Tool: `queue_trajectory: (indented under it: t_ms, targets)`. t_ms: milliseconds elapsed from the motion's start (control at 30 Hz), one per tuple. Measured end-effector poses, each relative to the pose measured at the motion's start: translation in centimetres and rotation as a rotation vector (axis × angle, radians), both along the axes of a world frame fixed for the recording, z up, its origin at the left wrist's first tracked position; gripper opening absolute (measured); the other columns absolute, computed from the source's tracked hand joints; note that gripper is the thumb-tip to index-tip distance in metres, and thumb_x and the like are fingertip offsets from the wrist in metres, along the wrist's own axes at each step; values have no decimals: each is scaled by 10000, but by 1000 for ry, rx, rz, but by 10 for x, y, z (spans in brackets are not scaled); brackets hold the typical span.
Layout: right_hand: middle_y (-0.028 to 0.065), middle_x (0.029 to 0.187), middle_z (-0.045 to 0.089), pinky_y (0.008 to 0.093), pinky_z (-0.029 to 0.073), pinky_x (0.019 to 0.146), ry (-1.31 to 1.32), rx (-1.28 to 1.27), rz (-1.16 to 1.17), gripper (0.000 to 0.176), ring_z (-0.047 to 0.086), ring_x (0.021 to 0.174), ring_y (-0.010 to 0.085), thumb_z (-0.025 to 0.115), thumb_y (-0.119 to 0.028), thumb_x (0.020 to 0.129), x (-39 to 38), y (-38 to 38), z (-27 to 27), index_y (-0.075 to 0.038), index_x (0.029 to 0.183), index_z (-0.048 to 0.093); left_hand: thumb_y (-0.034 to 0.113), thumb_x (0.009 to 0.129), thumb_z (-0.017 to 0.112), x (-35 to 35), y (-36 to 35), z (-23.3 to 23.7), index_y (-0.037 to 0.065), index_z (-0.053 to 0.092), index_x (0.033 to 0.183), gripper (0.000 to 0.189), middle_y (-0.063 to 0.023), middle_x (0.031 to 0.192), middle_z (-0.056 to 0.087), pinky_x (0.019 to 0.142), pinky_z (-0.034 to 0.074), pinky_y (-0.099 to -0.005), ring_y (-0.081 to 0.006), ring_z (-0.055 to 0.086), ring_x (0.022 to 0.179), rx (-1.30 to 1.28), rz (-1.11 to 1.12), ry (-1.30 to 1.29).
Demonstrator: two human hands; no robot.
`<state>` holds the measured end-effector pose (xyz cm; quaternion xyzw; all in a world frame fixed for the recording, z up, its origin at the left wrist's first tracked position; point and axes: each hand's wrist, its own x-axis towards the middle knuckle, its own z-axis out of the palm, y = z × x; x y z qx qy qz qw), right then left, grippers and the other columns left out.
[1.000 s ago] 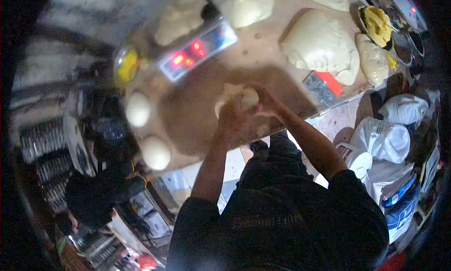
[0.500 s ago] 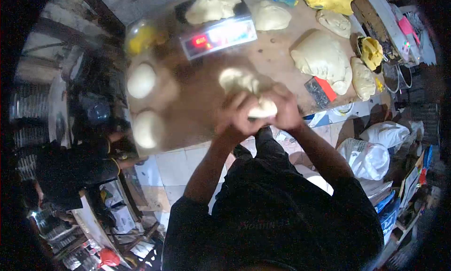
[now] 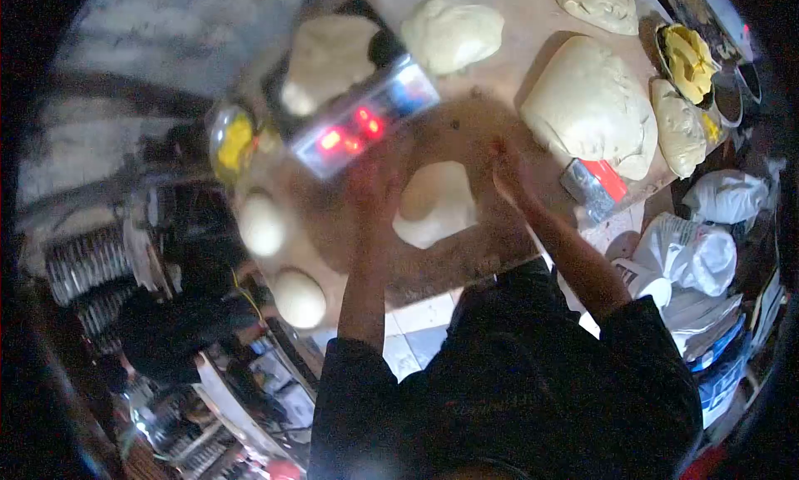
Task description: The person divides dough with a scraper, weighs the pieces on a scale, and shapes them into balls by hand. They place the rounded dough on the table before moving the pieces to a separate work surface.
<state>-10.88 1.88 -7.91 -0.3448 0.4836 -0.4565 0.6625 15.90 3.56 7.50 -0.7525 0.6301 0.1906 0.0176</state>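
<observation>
On the board, a flattened piece of dough lies between my two hands. My left hand is a blur to the left of it, close to the front of the digital scale, and its fingers are smeared. Right of that dough is my right hand, also blurred, apart from the dough and near the large dough mass. Atop the scale sits another lump of dough, with red digits glowing below it. A dough scraper with a red handle rests against the large mass.
Two round dough balls sit along the left edge of the wooden board. More dough lies behind the scale. A bowl with yellow stuff is at the right. White bags stand on the floor. Another person is at left.
My hands have come apart from the dough they held together, which now lies on the board. The left moved up-left towards the scale, the right moved slightly up. The camera view has tilted.
</observation>
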Motion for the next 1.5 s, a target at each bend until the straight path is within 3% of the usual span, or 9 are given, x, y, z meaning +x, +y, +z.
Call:
queue_trajectory:
  t_ms: [400, 567, 700, 767, 933, 1067, 1233, 1367, 1500]
  targets:
    - [193, 1411, 271, 452, 359, 999, 86, 16, 228, 1037, 446, 1187, 320, 839, -346, 609, 69, 40, 152, -21, 1382, 229, 473, 527, 834, -50, -9, 50, 56, 523, 1125, 792, -156, 1003, 617, 817, 486, -367, -319, 600, 922, 269, -109, 727]
    - [181, 1144, 569, 386, 418, 921, 216, -209, 784, 736, 530, 1097, 252, 803, -380, 607, 43, 133, 127, -28, 1191, 526, 291, 766, 683, -14, 171, -66, 61, 510, 1158, 486, -145, 1149, 565, 935, 409, -386, -268, 528, 1083, -216, -442, 633]
    - [135, 1118, 582, 352, 465, 813, -163, -1063, 747, 350, 569, 974, 227, 625, -237, 787, 64, 159, 157, -15, 1056, 590, 363, 798, 644, -34, 208, -28, 52, 561, 1087, 432, -123, 1082, 583, 868, 422, -355, -234, 538, 1017, 98, -247, 824]
    - [111, 1021, 637, 355, 427, 918, -77, -182, 803, 437, 571, 1007, 242, 715, -223, 718, 64, 151, 139, -53, 1107, 612, 417, 798, 648, -34, 169, 50, 37, 638, 970, 417, -116, 934, 647, 758, 477, -341, -204, 610, 867, 220, -93, 680]
    - [90, 758, 656, 273, 506, 658, 410, -581, 824, 280, 629, 705, 149, 733, -225, 660, 54, 106, 290, -26, 842, 660, 497, 715, 713, -45, 150, 153, 71, 675, 924, 476, -98, 760, 674, 669, 512, -365, -210, 660, 692, -146, -77, 837]
    - [141, 814, 660, 414, 516, 698, 772, -1002, 758, 524, 636, 786, 340, 775, -462, 550, 33, 125, 193, -67, 875, 662, 354, 629, 796, -48, 159, 58, 78, 647, 991, 479, -129, 975, 649, 823, 481, -395, -305, 620, 910, -126, -346, 762]
    - [180, 1036, 624, 415, 436, 896, 626, -372, 1404, 423, 579, 1012, 324, 700, -307, 706, -8, 132, 116, -56, 1038, 627, 285, 690, 756, -55, 175, -14, 53, 627, 1008, 415, -182, 985, 627, 858, 461, -419, -318, 592, 951, 7, -511, 758]
    - [203, 1192, 534, 388, 416, 896, 266, 29, 478, 532, 479, 1150, 321, 681, -314, 779, -2, 39, -4, -30, 1197, 515, 365, 722, 747, -23, 71, -30, 13, 595, 1000, 474, -177, 909, 631, 713, 495, -362, -267, 610, 836, -83, 228, 630]
    - [131, 1080, 530, 363, 427, 868, 641, -25, 295, 387, 512, 1005, 260, 542, -265, 897, 9, -23, 88, -19, 1187, 471, 288, 791, 679, -8, -38, -38, 78, 574, 1126, 409, -138, 963, 616, 725, 487, -413, -275, 594, 832, -268, -120, 317]
